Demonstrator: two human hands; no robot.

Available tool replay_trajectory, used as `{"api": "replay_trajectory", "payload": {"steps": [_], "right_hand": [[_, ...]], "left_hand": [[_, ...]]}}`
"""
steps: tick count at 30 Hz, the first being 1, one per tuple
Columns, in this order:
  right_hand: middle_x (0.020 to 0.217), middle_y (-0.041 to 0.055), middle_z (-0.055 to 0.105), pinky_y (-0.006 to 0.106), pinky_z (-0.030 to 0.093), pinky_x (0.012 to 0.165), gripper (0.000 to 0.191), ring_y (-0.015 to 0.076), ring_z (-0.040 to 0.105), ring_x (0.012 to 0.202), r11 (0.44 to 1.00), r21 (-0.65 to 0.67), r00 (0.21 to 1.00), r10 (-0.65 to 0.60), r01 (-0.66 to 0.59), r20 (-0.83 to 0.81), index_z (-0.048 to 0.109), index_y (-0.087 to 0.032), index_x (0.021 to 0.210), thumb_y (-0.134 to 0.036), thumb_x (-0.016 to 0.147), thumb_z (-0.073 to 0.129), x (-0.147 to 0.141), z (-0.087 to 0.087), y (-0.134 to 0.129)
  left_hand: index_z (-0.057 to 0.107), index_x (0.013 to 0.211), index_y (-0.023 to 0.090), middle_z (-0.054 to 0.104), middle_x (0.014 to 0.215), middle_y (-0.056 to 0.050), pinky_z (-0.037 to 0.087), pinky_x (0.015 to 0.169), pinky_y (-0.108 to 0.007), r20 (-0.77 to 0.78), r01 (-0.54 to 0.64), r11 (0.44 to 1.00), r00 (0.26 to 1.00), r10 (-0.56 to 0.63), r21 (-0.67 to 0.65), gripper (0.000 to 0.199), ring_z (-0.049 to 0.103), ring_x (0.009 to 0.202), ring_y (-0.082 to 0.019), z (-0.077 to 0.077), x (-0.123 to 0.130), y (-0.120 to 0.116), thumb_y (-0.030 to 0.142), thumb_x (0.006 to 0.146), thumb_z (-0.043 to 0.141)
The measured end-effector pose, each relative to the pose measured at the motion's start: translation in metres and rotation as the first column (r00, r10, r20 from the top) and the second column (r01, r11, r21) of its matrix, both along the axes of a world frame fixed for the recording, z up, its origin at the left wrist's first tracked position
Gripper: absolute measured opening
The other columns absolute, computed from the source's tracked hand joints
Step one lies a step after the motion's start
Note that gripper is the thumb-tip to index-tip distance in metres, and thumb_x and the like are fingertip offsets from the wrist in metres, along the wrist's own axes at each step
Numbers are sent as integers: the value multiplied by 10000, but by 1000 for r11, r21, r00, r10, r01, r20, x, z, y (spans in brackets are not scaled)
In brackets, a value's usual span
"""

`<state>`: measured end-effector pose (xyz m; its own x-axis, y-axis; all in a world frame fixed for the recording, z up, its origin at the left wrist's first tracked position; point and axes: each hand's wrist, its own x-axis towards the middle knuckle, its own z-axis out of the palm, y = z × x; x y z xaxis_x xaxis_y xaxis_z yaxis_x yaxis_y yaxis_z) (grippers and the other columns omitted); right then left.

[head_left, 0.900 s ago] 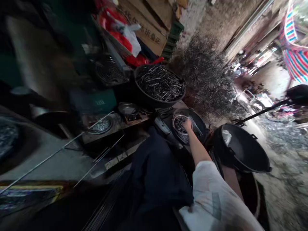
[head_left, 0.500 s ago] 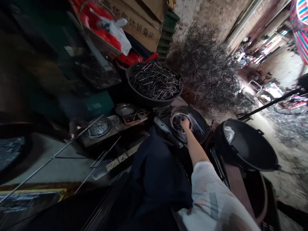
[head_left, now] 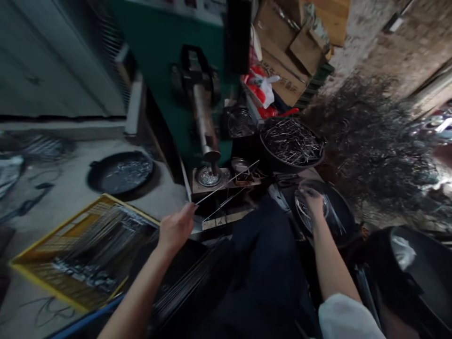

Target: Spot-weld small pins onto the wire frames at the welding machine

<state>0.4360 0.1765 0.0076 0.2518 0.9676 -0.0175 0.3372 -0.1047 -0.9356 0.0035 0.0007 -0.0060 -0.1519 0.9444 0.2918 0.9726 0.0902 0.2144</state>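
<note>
My left hand (head_left: 177,229) is closed around the end of a thin wire frame (head_left: 228,183), whose long rods stretch away to the right over the machine's ledge. My right hand (head_left: 310,195) is at a small round bowl (head_left: 325,207) that sits in a wide black pan (head_left: 344,219). Motion smears its fingers, so I cannot make out what they hold. Loose thin metal rods (head_left: 334,214) lie in the pan beside the bowl. Just beyond the frame's rods, a small dish of shiny bits (head_left: 209,177) stands under the machine's metal cylinder (head_left: 205,122).
A green machine (head_left: 151,37) rises ahead. Behind my right hand stands a large basin of short metal rods (head_left: 291,141). On the floor at left are a yellow crate (head_left: 67,226) of wire pieces and a black pan (head_left: 120,176). Tangled wire (head_left: 374,127) heaps at right.
The view has swung left, bringing my left hand and the yellow crate fully into sight. My right hand remains at the small bowl. The wire frame now appears in my left hand's grip.
</note>
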Motion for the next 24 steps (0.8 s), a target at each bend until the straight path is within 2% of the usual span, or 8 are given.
{"api": "replay_trajectory", "payload": {"steps": [1, 2, 4, 5, 7, 9, 14, 24], "right_hand": [[774, 90, 722, 384, 594, 690, 175, 257, 733, 753, 999, 10, 996, 48, -47, -76, 612, -250, 784, -416, 795, 666, -34, 0, -10], [797, 91, 728, 380, 597, 686, 215, 257, 735, 751, 986, 3, 943, 159, -165, -291, 629, -226, 846, -413, 772, 707, -71, -1, -23], [732, 65, 719, 326, 587, 562, 315, 234, 725, 643, 952, -10, 875, 277, -306, -397, 615, -204, 814, -468, 716, 755, -145, -6, -51], [722, 61, 719, 296, 573, 528, 342, 223, 723, 625, 922, -39, 809, 317, -385, -494, 604, -196, 805, -475, 701, 773, -180, -9, -63], [708, 57, 720, 261, 558, 507, 388, 209, 724, 616, 877, -95, 707, 311, -471, -635, 580, -189, 790, -492, 682, 796, -235, -12, -85], [728, 63, 728, 252, 565, 532, 405, 209, 735, 664, 861, -112, 629, 268, -497, -730, 569, -187, 786, -490, 676, 813, -270, -10, -99], [755, 63, 734, 279, 599, 643, 367, 225, 745, 795, 866, -88, 523, 214, -492, -825, 591, -177, 793, -434, 692, 833, -292, 4, -108], [753, 42, 718, 289, 602, 687, 335, 205, 733, 817, 913, 4, 569, 258, -409, -781, 617, -176, 828, -454, 762, 793, -299, 11, -104]], "left_hand": [[676, 945, 165, 700, 673, -91, 346, 523, -307, -9, 1, 1000, 1000, -1, 4, 355, 652, 577, -256, 0, 3, 2, 322, 974, 359], [674, 931, 172, 700, 669, -87, 341, 520, -311, -17, -5, 1000, 1000, 5, 7, 361, 659, 583, -264, 0, 7, 4, 328, 985, 354], [670, 920, 181, 700, 664, -79, 329, 514, -315, -28, -20, 1000, 999, 20, 10, 365, 668, 594, -276, 2, 13, 5, 339, 1000, 351], [669, 923, 185, 701, 666, -75, 322, 512, -315, -31, -30, 1000, 999, 30, 5, 361, 672, 600, -278, 3, 16, 4, 341, 1004, 353], [666, 926, 189, 706, 676, -73, 308, 509, -314, -35, -53, 998, 998, 52, -19, 347, 680, 615, -278, 7, 19, 2, 334, 1010, 363], [663, 935, 190, 714, 699, -74, 299, 514, -311, -24, -66, 996, 998, 65, -52, 322, 689, 639, -270, 10, 21, 0, 315, 1011, 376], [648, 932, 183, 718, 733, -77, 267, 520, -311, 29, -95, 988, 995, 99, -119, 292, 696, 687, -257, 16, 20, -3, 290, 1016, 389], [630, 948, 196, 708, 736, -61, 263, 532, -313, 94, -96, 993, 990, 103, -73, 297, 678, 699, -219, 13, 20, 10, 300, 1033, 365]]}}
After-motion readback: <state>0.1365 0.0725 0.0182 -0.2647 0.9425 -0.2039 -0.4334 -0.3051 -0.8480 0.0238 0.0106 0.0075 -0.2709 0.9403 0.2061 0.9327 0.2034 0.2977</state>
